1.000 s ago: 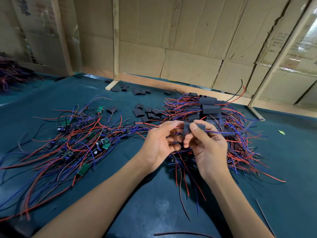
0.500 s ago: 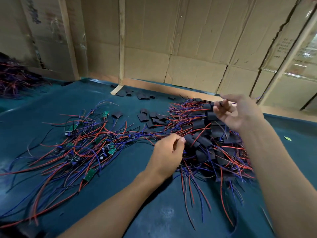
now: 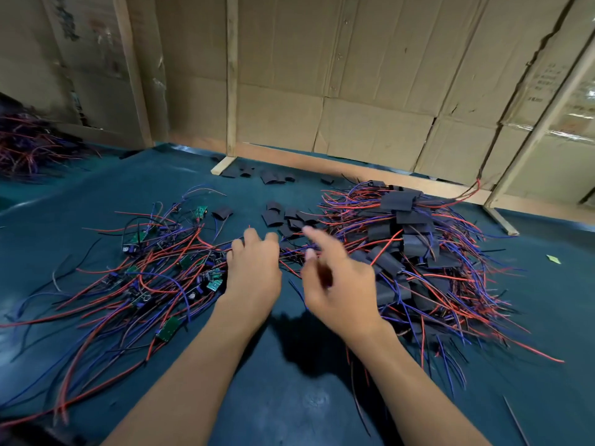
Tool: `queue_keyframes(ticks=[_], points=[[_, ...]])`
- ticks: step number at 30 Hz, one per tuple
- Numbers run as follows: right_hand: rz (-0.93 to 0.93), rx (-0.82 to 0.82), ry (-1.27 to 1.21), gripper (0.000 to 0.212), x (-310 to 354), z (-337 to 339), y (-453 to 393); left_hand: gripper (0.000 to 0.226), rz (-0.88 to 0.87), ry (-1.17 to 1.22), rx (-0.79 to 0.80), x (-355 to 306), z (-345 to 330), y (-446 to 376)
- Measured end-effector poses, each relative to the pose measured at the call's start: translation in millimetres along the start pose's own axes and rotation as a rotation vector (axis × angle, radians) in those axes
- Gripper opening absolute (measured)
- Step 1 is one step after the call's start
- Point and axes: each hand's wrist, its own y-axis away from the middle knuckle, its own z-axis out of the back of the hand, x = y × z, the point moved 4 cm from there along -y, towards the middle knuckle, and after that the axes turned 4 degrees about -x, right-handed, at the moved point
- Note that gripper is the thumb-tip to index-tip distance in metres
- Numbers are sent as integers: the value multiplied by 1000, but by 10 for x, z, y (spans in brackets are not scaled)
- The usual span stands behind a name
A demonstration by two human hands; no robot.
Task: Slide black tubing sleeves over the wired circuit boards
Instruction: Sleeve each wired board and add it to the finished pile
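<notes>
Head camera view shows both bare hands low over the dark green table cover (image 3: pixel 306 397). The left hand (image 3: pixel 254 272) has its fingers bent down among the red and blue wires; whether it pinches a wire I cannot tell, because its fingertips are hidden. The right hand (image 3: pixel 341 284) is blurred, with one finger pointing ahead and nothing in it that I can see.

Just past the fingertips lie the loose short black flat tubing sleeves (image 3: pixel 283 217), a small bunch on the cover. To the left is the tangle of small green circuit boards with red and blue wires (image 3: pixel 167 275), not covered yet. To the right is the heap of boards already wearing black sleeves (image 3: pixel 412 239).

My guess is that the sleeves are very light, soft and bendy. They lie squashed flat, so an end may need a gentle pinch on its edges to pop it open. The boards look small, light and stiff, with tiny parts that could break. I would hold a board by its edges. The wires are thin and floppy and may snag on each other.

Behind stands the brown cardboard wall (image 3: pixel 370 91) with wooden strips. It has faint printing, too blurry to read.
</notes>
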Motion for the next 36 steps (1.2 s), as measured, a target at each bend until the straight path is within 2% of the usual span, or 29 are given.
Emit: queue_keyframes(ticks=[2, 4, 7, 10, 12, 13, 15, 17, 19, 22, 27, 29, 32, 36], points=[[76, 60, 43, 29, -10, -16, 79, 42, -33, 108, -56, -2, 56, -32], [46, 74, 16, 26, -33, 20, 102, 39, -118, 263, -154, -58, 169, -45], [-222, 28, -126, 19, -125, 55, 107, 35, -281, 464, -352, -171, 342, 8], [-366, 87, -126, 17, -217, 29, 129, 39, -256, 485, -402, -173, 354, 36], [-386, 147, -104, 18, -253, 20, 145, 43, -145, 358, -367, -95, 265, 26], [-396, 166, -93, 18, -271, 20, 148, 45, -73, 223, -316, -45, 203, 23], [-418, 213, -73, 17, -306, 3, 153, 53, 43, -71, -130, 29, 77, 36], [-430, 268, -57, 17, -316, -28, 155, 56, 82, -193, 17, 83, -25, 41], [-432, 312, -55, 18, -305, -38, 161, 49, 37, -102, 47, 90, -40, 1], [-420, 362, -41, 25, -301, -32, 163, 47, -114, 214, 57, 9, 71, -95], [-408, 347, -56, 26, -326, -34, 179, 48, -199, 163, 122, -54, 227, -321], [-390, 304, -66, 26, -327, -22, 162, 43, -203, 300, 5, -95, 358, -448], [-392, 236, -86, 26, -347, 9, 129, 37, -271, 538, -313, -203, 506, -493], [-354, 223, -62, 27, -309, 14, 150, 32, -556, 549, -618, -299, 345, -162]])
